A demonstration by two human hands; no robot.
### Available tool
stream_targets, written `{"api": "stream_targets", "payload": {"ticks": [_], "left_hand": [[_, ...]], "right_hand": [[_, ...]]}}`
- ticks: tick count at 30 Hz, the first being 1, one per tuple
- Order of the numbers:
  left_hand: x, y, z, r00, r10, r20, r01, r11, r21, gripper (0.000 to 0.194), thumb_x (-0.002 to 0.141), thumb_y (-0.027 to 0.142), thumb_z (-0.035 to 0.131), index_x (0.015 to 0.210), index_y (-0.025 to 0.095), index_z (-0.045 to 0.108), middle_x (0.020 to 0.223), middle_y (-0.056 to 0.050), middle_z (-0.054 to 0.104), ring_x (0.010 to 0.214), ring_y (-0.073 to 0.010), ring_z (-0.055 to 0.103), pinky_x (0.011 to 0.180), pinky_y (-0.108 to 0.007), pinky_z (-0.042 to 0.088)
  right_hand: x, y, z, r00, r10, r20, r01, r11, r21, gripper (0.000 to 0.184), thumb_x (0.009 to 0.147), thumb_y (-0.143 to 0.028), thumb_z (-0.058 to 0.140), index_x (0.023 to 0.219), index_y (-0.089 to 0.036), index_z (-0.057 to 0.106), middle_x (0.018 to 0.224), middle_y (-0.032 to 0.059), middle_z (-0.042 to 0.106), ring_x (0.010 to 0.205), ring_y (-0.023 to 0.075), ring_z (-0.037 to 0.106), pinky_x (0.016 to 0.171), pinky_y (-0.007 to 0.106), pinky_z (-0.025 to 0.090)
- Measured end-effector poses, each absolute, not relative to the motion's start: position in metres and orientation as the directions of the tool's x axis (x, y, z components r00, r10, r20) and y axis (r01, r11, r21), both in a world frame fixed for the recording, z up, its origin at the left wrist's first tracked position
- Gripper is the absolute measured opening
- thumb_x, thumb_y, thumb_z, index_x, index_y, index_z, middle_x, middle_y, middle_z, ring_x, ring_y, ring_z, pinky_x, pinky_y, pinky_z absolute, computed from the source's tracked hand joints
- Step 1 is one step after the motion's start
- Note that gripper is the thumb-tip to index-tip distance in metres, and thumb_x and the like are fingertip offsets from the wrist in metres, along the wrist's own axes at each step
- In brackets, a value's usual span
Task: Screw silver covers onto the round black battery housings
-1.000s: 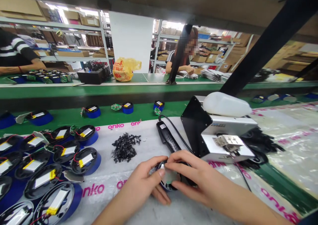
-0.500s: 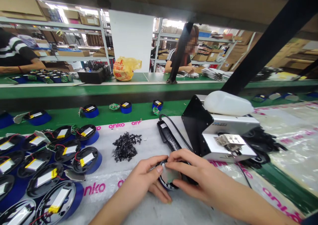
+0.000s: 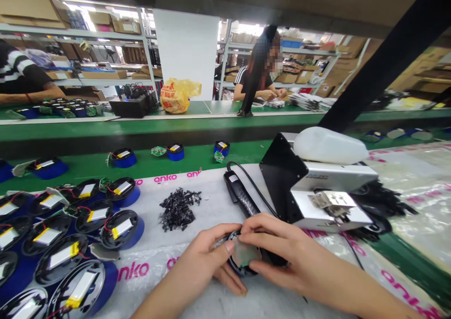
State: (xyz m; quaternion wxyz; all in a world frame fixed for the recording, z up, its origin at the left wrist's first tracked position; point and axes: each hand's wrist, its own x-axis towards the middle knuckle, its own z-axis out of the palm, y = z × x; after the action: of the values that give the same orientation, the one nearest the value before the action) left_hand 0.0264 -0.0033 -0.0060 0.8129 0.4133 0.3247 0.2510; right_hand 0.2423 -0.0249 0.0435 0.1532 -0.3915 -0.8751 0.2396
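Note:
Between my hands is a round housing (image 3: 235, 264) with a dark rim, and a pale circuit board (image 3: 246, 252) lies in its opening. My left hand (image 3: 211, 258) is closed round the housing's left side, thumb on the rim. The fingers of my right hand (image 3: 278, 244) rest on the board and the right edge, bent and gripping. Part of the housing is hidden under my fingers. Just beyond lies a black corded electric screwdriver (image 3: 241, 193), its near end behind my right hand. A heap of small black pieces (image 3: 179, 208) sits to the left.
Several blue housings with white batteries (image 3: 82, 286) crowd the left side. A metal machine (image 3: 331, 208) carrying a white plastic bottle (image 3: 329, 145) stands at the right. More housings sit on the green belt (image 3: 190, 166). Across it, a person (image 3: 259, 81) works at a bench near a yellow bag (image 3: 176, 96).
The camera view has shifted slightly. My hands keep their hold on the housing, with the right fingers moved a little over the board. The person opposite has brought their hands up.

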Motion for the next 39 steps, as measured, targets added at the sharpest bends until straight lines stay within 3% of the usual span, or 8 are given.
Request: {"api": "stream_targets", "payload": {"ticks": [12,20,28,31,35,39], "left_hand": [[0.024,-0.004,-0.004,0.671,0.659,-0.341,-0.119,0.549,0.828,0.079,0.075,0.059,0.076,0.137,0.013,0.055,0.068,-0.006,0.076,0.058,-0.02,0.076,0.056,-0.025,0.059],[0.029,-0.005,-0.001,0.615,0.694,-0.375,-0.123,0.553,0.824,0.079,0.073,0.057,0.078,0.134,0.011,0.058,0.064,-0.006,0.076,0.054,-0.0198,0.075,0.053,-0.023,0.059],[0.029,-0.006,-0.007,0.615,0.71,-0.344,-0.125,0.518,0.846,0.072,0.08,0.056,0.072,0.135,0.012,0.057,0.067,-0.007,0.077,0.055,-0.0193,0.076,0.052,-0.022,0.058],[0.031,-0.007,-0.009,0.599,0.718,-0.353,-0.123,0.519,0.846,0.077,0.078,0.057,0.074,0.136,0.01,0.055,0.069,-0.008,0.078,0.054,-0.02,0.076,0.05,-0.022,0.057],[0.035,-0.01,-0.017,0.547,0.754,-0.364,-0.122,0.502,0.856,0.084,0.079,0.059,0.072,0.142,0.007,0.049,0.055,-0.004,0.074,0.049,-0.0196,0.074,0.045,-0.02,0.054],[0.033,-0.009,-0.026,0.594,0.731,-0.336,-0.142,0.507,0.85,0.093,0.076,0.062,0.074,0.144,0.006,0.045,0.058,-0.006,0.076,0.05,-0.0213,0.075,0.046,-0.022,0.055]], "right_hand": [[0.247,-0.026,0.041,-0.704,0.678,0.211,0.565,0.715,-0.411,0.032,0.095,-0.016,0.059,0.126,-0.021,0.056,0.118,0.0095,0.058,0.111,0.0178,0.058,0.095,0.027,0.052],[0.234,-0.034,0.054,-0.662,0.735,0.143,0.629,0.649,-0.428,0.018,0.099,-0.02,0.053,0.113,-0.024,0.063,0.116,0.0079,0.061,0.108,0.0183,0.061,0.093,0.028,0.055],[0.23,-0.038,0.053,-0.627,0.773,0.101,0.681,0.606,-0.412,0.023,0.1,-0.016,0.049,0.118,-0.021,0.062,0.115,0.0098,0.061,0.106,0.0221,0.059,0.089,0.034,0.056],[0.228,-0.037,0.055,-0.617,0.783,0.075,0.7,0.59,-0.402,0.021,0.099,-0.014,0.049,0.11,-0.021,0.065,0.109,0.0093,0.062,0.1,0.0236,0.058,0.085,0.038,0.055],[0.225,-0.038,0.053,-0.574,0.815,0.082,0.729,0.554,-0.403,0.023,0.098,-0.014,0.049,0.109,-0.021,0.068,0.102,0.0086,0.063,0.091,0.0231,0.058,0.078,0.038,0.054],[0.224,-0.041,0.048,-0.52,0.847,0.109,0.729,0.507,-0.46,0.025,0.096,-0.014,0.055,0.114,-0.022,0.069,0.108,0.0092,0.064,0.098,0.0222,0.061,0.083,0.034,0.055]]}}
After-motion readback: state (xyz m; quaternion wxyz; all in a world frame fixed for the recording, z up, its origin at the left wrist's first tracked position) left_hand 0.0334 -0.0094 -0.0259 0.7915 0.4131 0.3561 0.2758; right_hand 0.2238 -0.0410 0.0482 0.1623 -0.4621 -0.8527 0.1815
